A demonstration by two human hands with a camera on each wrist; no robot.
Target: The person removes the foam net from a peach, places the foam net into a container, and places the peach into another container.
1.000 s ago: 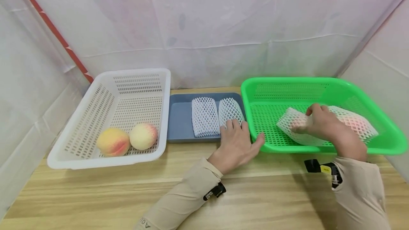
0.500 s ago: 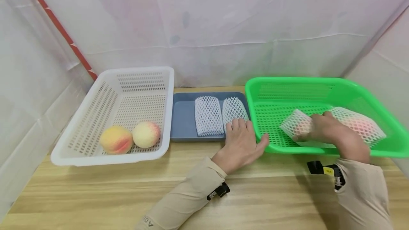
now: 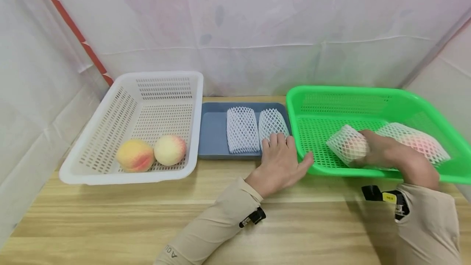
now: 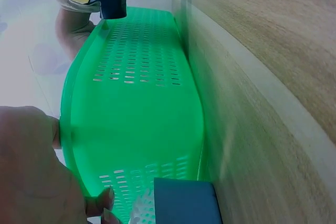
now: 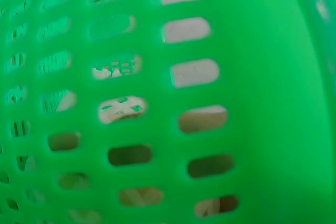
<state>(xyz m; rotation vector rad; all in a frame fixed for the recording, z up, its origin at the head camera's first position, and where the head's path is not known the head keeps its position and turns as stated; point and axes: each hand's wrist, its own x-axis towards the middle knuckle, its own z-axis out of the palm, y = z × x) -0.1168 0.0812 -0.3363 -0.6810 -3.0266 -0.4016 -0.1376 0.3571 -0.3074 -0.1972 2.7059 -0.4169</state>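
A peach in a white foam net lies toward the front of the green basket. My right hand reaches over the front rim and holds this peach from its right side; some fingers are hidden behind it. Further right in the same basket lies a second netted peach. My left hand has its fingers stretched over the front edge of the blue-grey tray, at the near end of a foam net sleeve. Its thumb is spread against the green basket's left front corner.
Another foam net sleeve lies flat in the tray. On the left stands a white basket with a yellow-orange peach and a paler peach. The wooden table runs along the front; a cloth backdrop hangs behind.
My right hand has shifted to the right side of the near netted peach, so more of its net shows. The left hand stays at the tray edge. The head view has shifted slightly.
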